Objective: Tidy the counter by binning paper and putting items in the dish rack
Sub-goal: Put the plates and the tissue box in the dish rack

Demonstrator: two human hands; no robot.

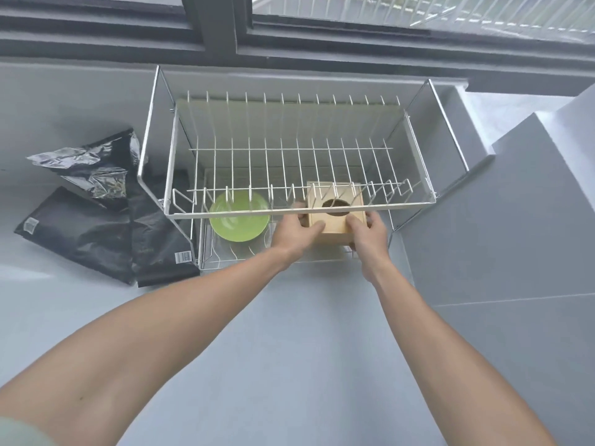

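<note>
A two-tier white wire dish rack [167,175] stands on the grey counter against the window wall. On its lower tier, under the upper shelf's front rail, sits a light wooden box [335,225] with an oval hole in its top. My left hand [294,233] grips the box's left side and my right hand [370,236] grips its right side. A green bowl [239,217] rests on the lower tier just left of the box. The upper tier holds nothing.
Two crumpled black plastic bags [96,220] lie on the counter, touching the rack's left side. A grey raised block [515,204] stands right of the rack. The window sill and dark frame [225,43] run behind it.
</note>
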